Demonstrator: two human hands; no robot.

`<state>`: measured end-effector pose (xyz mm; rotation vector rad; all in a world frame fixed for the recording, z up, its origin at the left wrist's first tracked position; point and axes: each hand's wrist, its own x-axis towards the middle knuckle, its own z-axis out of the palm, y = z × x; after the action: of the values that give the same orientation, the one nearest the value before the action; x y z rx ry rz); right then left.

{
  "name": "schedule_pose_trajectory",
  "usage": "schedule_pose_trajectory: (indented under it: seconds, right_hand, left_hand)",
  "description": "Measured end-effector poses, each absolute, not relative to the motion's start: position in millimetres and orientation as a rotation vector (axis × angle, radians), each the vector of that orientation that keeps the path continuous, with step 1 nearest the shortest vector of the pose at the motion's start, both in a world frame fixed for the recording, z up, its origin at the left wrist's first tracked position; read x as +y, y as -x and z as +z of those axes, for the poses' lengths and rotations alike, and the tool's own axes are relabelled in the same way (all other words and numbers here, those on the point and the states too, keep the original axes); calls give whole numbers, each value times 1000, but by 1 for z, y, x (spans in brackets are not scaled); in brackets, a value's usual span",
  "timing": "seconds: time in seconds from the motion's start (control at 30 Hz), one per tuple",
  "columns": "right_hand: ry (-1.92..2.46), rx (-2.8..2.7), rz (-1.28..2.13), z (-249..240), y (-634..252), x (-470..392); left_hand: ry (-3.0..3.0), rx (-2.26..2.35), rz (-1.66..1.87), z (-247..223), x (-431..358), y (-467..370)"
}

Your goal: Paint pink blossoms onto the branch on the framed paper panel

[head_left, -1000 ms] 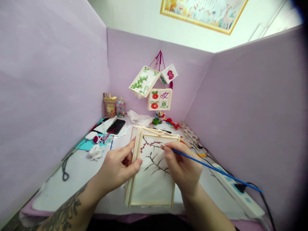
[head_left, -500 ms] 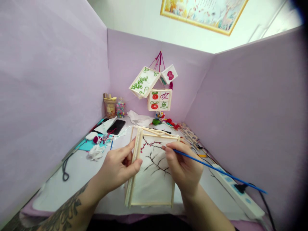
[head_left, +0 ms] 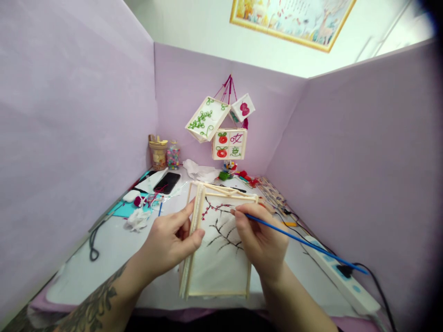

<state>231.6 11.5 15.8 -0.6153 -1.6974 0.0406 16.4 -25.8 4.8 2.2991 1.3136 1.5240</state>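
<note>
A wood-framed paper lantern stands tilted at the table's near edge, its white panel facing me. Dark branches with small red blossoms are painted on the panel's upper half. My left hand grips the lantern's left edge, thumb on the front and fingers behind. In my right hand is a blue-handled paintbrush, pinched near its tip. The brush tip is at the upper branch, beside the red blossoms; whether it touches the paper I cannot tell. Part of the branches is hidden behind my right hand.
Several decorated paper lanterns hang on the back partition. At left lie a phone, crumpled tissue and a turquoise sheet. A jar of beads stands behind. A white power strip with cables runs along the right.
My right hand has shifted slightly left, and the brush tip with it, along the upper branch. The brush's far end has also swung left. My left hand and the lantern stay put.
</note>
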Motion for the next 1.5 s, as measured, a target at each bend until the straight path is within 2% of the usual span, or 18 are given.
schedule_pose_trajectory:
  seconds: [0.5, 1.5]
  right_hand:
    - [544, -1530, 98, 15, -232, 10]
    - [538, -1666, 48, 21, -235, 8]
  left_hand:
    - [-2271, 1331, 1521, -2, -24, -15]
    - [-2313, 1328, 1476, 11, -27, -17]
